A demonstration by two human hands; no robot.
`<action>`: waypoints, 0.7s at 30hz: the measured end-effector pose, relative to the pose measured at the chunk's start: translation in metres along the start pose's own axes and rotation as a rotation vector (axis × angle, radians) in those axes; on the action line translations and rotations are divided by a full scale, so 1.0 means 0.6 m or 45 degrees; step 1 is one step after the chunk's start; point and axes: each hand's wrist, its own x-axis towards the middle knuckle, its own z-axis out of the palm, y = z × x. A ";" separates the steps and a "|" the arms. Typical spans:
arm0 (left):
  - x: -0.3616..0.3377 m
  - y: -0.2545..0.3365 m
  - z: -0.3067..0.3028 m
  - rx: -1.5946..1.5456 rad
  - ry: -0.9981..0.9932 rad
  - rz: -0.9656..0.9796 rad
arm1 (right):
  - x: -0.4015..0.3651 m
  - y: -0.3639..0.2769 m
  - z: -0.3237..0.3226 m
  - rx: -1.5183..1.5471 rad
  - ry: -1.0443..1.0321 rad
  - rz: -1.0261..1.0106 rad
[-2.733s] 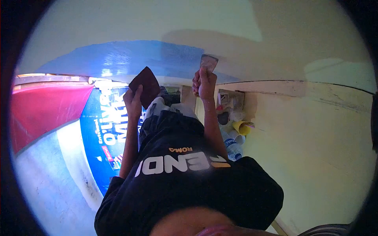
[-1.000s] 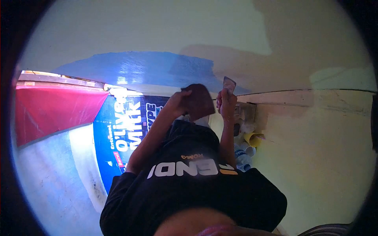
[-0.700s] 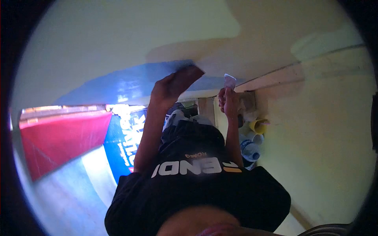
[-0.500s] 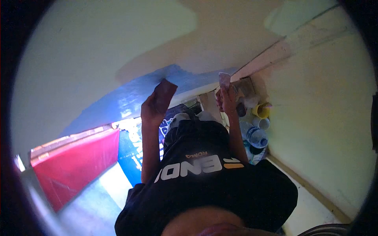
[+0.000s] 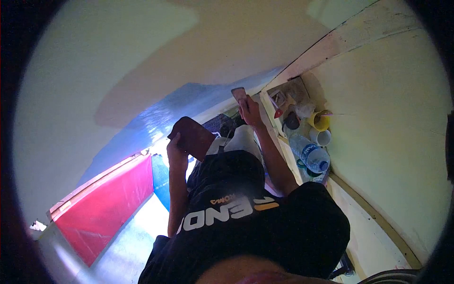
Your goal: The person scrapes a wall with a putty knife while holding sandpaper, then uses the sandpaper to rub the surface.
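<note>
My left hand grips the edge of a dark reddish-brown flat sheet, which is tilted in front of my lap. In my right hand is a small flat tool with a pale, whitish face, pointing up and away from me. The two hands are apart. Beyond them rises a pale wall with a blue area along its lower part.
To the right, a ledge bears a clear plastic bottle, a yellow cup, a white cup and small items. A side wall stands beside it. A red panel is at the lower left.
The sheet in my left hand has moved down and tilted over toward my lap. My right hand has shifted left with the tool. The camera view has also moved a little.
</note>
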 end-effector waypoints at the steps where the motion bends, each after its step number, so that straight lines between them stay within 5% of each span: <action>1: 0.002 0.000 0.004 -0.081 0.084 -0.019 | 0.010 0.014 0.007 0.003 0.010 -0.040; 11: -0.006 -0.014 -0.005 -0.047 0.035 -0.054 | 0.056 0.066 0.030 -0.108 0.193 -0.214; 17: -0.005 -0.015 -0.016 -0.114 -0.020 -0.119 | 0.062 -0.024 0.028 -0.087 0.103 -0.262; 21: -0.004 -0.005 -0.012 0.064 -0.018 -0.032 | 0.067 0.039 0.041 -0.151 0.154 -0.245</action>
